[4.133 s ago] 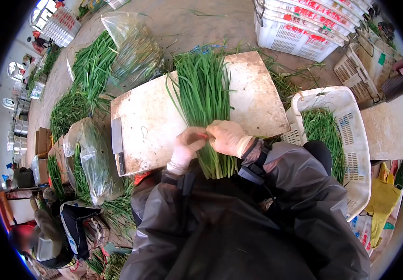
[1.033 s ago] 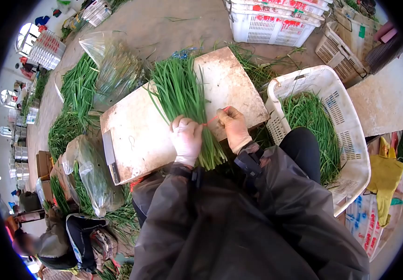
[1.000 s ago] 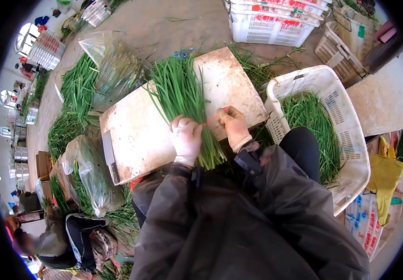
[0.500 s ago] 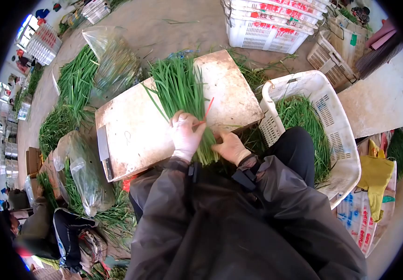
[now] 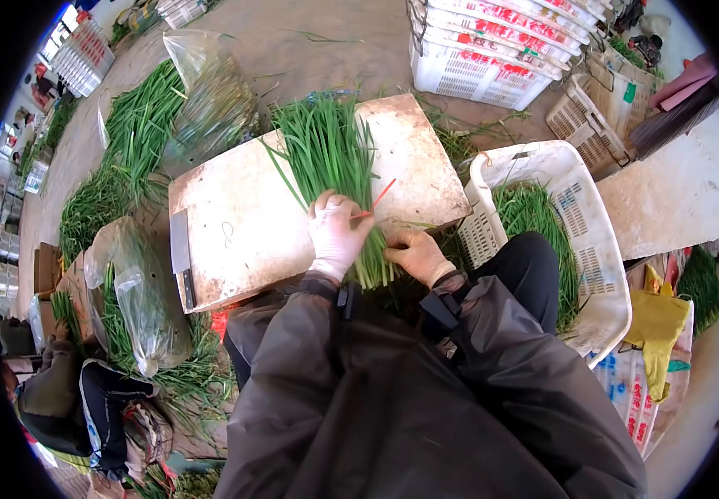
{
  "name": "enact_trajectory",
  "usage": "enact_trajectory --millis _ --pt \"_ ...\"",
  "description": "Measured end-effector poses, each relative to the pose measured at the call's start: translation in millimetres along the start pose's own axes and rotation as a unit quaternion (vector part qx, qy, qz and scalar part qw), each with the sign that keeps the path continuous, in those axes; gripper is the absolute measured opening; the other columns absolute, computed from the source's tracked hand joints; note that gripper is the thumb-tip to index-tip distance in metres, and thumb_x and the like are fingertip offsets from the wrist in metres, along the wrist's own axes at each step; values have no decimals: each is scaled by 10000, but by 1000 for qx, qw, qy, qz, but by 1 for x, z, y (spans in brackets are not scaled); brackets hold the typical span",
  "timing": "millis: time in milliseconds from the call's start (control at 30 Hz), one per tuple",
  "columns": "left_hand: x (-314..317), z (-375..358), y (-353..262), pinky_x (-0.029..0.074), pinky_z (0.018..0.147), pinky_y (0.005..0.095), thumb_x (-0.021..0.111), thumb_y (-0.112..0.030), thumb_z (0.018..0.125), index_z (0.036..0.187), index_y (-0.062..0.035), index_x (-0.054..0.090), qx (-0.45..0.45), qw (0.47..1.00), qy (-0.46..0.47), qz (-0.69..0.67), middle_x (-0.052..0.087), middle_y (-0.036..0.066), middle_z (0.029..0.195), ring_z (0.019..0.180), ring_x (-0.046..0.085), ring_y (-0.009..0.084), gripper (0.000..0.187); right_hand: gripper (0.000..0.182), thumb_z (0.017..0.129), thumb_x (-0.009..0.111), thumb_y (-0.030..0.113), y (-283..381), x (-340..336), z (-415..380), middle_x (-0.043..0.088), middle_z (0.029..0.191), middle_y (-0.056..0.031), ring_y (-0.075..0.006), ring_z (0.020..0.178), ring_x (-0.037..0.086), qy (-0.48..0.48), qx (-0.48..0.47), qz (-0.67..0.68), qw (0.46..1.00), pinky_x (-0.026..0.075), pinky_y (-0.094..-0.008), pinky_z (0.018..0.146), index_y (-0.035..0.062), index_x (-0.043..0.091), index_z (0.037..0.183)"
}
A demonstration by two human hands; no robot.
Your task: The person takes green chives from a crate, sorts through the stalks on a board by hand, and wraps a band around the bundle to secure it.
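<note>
1. The bunch of green chives point(image 5: 330, 162) lies lengthwise on the bench point(image 5: 243, 220), leaf tips fanning away from the person and cut ends hanging over the near edge.
2. A thin red band point(image 5: 378, 198) sticks up from the stems just right of the gloved fingers, one end slanting free over the bench.
3. The left hand point(image 5: 336, 235) is closed around the bunch near its lower end (thumb and fingers wrapped over the stems), pinning the near end of the red band.
4. The right hand point(image 5: 416, 256) sits just beside the stems at the bench's near edge, fingers curled against the bunch's right side; whether it pinches anything I cannot tell.
5. A cleaver point(image 5: 181, 264) lies flat along the left edge of the bench, well apart from the hands.
6. To the right stands a white plastic crate point(image 5: 605, 249) with more chives inside, close to the person's knee.
7. Left of the bench lie loose heaps of chives point(image 5: 126, 158) on the floor and clear plastic bags point(image 5: 139, 291) holding greens.
8. Stacked white crates point(image 5: 492, 50) stand beyond the bench.
9. Another person's dark sleeve point(image 5: 106, 399) shows at the lower left.
</note>
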State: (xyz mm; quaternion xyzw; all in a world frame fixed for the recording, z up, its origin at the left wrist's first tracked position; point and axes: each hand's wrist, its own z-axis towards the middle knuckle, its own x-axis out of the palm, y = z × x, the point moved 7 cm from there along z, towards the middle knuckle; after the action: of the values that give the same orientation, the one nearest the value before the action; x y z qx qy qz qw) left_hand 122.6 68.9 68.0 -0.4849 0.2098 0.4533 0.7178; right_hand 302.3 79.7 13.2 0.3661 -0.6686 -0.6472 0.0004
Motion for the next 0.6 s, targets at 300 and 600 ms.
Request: enact_trajectory --millis 300,600 --pt "-17 -10 76 478 977 334 666 -78 939 1077 -57 692 -229 882 -130 -391 705 86 1083 1073 629 209 142 345 823 765 308 10 -4 0 726 993 -168 -338 945 696 -59 -55 -33 996 537 -405 851 47 722 1044" --pt "14 -93 151 545 844 294 682 -53 870 1307 -84 646 -316 888 152 -299 714 59 1180 998 669 157 440 503 834 786 377 13 9 10 705 1061 -173 -319 975 685 -119 -15 -68 990 534 -411 869 75 648 1212"
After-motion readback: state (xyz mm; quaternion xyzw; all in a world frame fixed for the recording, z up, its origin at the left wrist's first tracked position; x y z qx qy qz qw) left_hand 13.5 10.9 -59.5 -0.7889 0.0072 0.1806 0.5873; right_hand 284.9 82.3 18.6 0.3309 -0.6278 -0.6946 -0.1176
